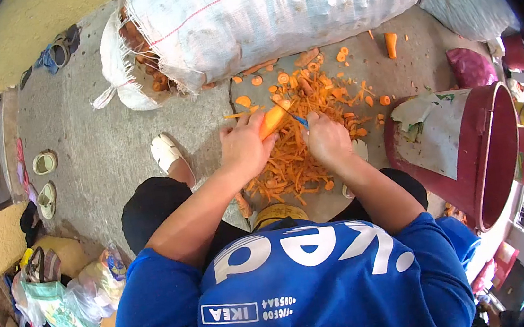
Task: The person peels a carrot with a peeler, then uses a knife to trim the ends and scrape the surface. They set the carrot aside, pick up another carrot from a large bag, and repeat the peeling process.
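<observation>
My left hand is wrapped round a peeled carrot, which points up and to the right. The fingers of my right hand are closed on a small blue-handled cutting tool. Its tip meets the far end of the carrot; whether it is a knife or a peeler I cannot make out. Under and around both hands lies a heap of orange carrot peelings on the concrete floor, mixed with round carrot slices.
A big white woven sack of carrots lies across the far side, its left end torn. On the right a red plastic tub lies tipped over. One carrot piece is beyond the heap. Plastic bags sit at lower left.
</observation>
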Tool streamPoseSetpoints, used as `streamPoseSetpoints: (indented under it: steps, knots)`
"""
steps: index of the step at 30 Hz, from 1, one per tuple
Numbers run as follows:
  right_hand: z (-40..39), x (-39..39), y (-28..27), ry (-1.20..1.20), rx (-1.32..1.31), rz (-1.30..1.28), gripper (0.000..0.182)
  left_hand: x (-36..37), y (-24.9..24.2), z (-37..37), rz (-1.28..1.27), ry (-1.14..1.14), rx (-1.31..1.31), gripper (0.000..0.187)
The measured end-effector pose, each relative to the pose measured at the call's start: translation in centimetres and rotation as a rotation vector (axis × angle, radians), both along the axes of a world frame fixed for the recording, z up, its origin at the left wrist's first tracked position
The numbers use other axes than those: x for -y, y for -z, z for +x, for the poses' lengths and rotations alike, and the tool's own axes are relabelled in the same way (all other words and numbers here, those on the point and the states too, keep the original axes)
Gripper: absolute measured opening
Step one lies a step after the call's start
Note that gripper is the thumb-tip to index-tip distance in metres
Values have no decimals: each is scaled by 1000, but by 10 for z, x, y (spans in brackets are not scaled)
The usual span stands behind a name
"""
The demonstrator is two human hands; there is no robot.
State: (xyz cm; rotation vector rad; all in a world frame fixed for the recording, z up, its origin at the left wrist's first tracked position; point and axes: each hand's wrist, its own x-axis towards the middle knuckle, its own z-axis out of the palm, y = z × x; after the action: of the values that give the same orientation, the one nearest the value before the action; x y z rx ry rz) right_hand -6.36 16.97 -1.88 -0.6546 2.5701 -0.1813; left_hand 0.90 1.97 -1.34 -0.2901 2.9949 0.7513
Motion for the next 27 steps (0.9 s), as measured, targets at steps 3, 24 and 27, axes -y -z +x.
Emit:
streamPoseSetpoints:
  steps: [3, 24, 27]
  knots:
    - [-3, -14, 24, -33, 113, 54, 15, -2, -21, -6, 804, -11, 386, 38]
    - [-36, -11, -2, 527, 1015, -1119, 43, 23, -4, -13, 1050, -75, 283, 30]
    - [-22, -4, -2, 342, 821, -1046, 29, 16, 6, -10, 1000, 20, 439, 33]
